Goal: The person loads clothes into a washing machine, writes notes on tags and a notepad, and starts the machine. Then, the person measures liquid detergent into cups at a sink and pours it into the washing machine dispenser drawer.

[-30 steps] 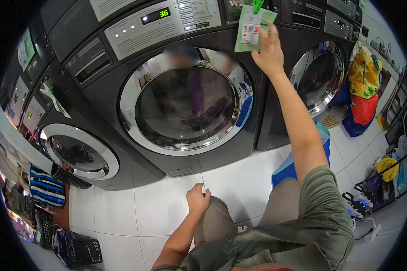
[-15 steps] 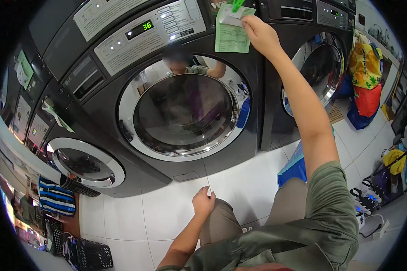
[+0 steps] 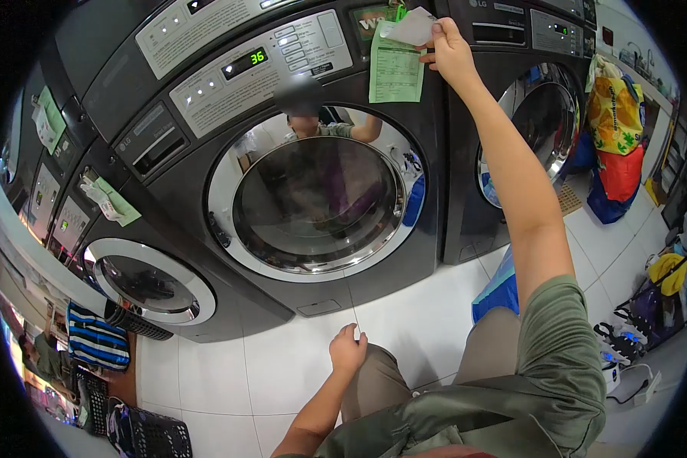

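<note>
My right hand (image 3: 452, 55) is raised at the upper right of the middle washing machine (image 3: 424, 263), its fingers pinching the edge of a small white paper slip (image 3: 412, 27). The slip is lifted and tilted in front of a green printed form (image 3: 396, 75), which hangs from a green clip (image 3: 400, 12). The form's lines of print show below the slip. My left hand (image 3: 348, 351) hangs low beside my left knee, fingers loosely curled, with what they hold, if anything, hidden. The machine's round door (image 3: 320, 206) is shut and its display (image 3: 245, 63) reads 36.
More machines stand at left (image 3: 149, 281) and right (image 3: 528, 126). A blue bag (image 3: 498, 294) is on the floor near my right knee. Stacked bags (image 3: 617, 130) are at the right. A striped bag (image 3: 97, 337) and black baskets (image 3: 151, 433) are at the lower left.
My right hand has gone from open fingers over the white slip to pinching it, and has pulled it up and away from the green form. The view has shifted slightly.
</note>
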`<state>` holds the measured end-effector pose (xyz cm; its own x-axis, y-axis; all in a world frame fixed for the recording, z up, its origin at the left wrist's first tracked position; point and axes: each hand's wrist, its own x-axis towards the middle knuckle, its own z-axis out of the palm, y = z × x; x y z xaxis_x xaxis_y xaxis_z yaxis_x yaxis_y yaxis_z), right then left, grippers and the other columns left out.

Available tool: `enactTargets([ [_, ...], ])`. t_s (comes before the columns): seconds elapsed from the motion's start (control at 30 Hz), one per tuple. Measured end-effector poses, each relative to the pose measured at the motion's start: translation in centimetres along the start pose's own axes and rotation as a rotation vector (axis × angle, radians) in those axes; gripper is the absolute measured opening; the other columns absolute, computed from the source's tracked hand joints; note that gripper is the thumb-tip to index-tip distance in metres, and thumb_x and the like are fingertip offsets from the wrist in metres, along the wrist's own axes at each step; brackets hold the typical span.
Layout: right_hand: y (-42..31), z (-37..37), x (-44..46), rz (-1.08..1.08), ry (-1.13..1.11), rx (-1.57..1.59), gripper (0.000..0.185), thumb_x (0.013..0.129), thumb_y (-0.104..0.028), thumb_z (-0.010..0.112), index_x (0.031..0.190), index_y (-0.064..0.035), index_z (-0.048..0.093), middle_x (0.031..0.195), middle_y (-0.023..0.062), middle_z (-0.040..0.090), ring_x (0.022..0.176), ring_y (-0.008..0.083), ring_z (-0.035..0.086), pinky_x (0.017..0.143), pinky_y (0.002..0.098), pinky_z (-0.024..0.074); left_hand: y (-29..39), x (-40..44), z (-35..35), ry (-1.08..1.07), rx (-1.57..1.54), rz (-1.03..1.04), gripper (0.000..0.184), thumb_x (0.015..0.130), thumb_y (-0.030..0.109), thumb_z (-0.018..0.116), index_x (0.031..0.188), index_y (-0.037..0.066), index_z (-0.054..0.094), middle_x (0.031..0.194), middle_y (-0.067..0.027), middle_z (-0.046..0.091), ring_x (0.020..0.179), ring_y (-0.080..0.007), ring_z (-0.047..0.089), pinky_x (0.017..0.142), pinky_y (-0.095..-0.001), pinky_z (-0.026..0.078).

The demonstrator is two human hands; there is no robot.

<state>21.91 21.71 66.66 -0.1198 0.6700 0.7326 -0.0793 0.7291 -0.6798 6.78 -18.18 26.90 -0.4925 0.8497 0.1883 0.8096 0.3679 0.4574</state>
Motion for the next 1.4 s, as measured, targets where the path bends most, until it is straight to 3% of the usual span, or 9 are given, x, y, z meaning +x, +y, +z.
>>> enactTargets([
  [0.33,-0.45,-0.19,-0.15,0.012,0.045,0.087,0.023,0.094,-0.031,0.031,0.102,-0.0109,0.039,0.09,0.012,0.059,0.06,0.0182,0.062,0.049,0.0258,0.0481,0.21,-0.04,-0.38,0.004,-0.023,-0.002,0.033,0.075,0.025,0.056,0.099,0.002,0.057,0.095,-0.0147,0.061,0.079,-0.0316,0.059,0.071,-0.0405,0.047],
  [0.43,-0.61,-0.1,-0.17,0.027,0.057,0.086,0.023,0.095,-0.031,0.031,0.101,-0.0109,0.039,0.087,0.0103,0.058,0.06,0.0178,0.061,0.048,0.0256,0.0478,0.08,-0.11,-0.25,0.014,-0.031,0.001,0.033,0.075,0.024,0.056,0.099,0.002,0.057,0.095,-0.015,0.061,0.079,-0.032,0.059,0.07,-0.0407,0.047],
  [0.5,-0.55,0.02,-0.24,-0.001,0.092,0.135,0.019,0.094,-0.028,0.033,0.096,-0.0106,0.04,0.075,0.0077,0.056,0.053,0.0175,0.059,0.042,0.0265,0.0451,0.04,-0.16,-0.24,0.022,-0.033,0.006,0.033,0.075,0.024,0.056,0.099,0.002,0.057,0.095,-0.0152,0.061,0.079,-0.0322,0.059,0.07,-0.0409,0.047],
  [0.6,-0.36,-0.2,-0.13,0.03,0.046,0.106,0.023,0.094,-0.032,0.032,0.099,-0.0114,0.039,0.086,0.009,0.057,0.059,0.0175,0.061,0.048,0.0253,0.0476,0.14,-0.18,-0.35,0.023,-0.023,0.012,0.033,0.075,0.025,0.056,0.1,0.002,0.057,0.095,-0.0153,0.06,0.079,-0.0325,0.059,0.07,-0.041,0.047],
  [1.4,-0.57,-0.17,-0.2,0.022,0.041,0.056,0.021,0.094,-0.03,0.033,0.099,-0.0116,0.042,0.086,0.0071,0.056,0.059,0.0166,0.061,0.045,0.0237,0.0466,0.6,-0.3,-0.68,-0.004,-0.013,0.001,0.033,0.076,0.025,0.055,0.099,0.002,0.057,0.096,-0.0147,0.06,0.081,-0.0308,0.059,0.071,-0.0405,0.046],
])
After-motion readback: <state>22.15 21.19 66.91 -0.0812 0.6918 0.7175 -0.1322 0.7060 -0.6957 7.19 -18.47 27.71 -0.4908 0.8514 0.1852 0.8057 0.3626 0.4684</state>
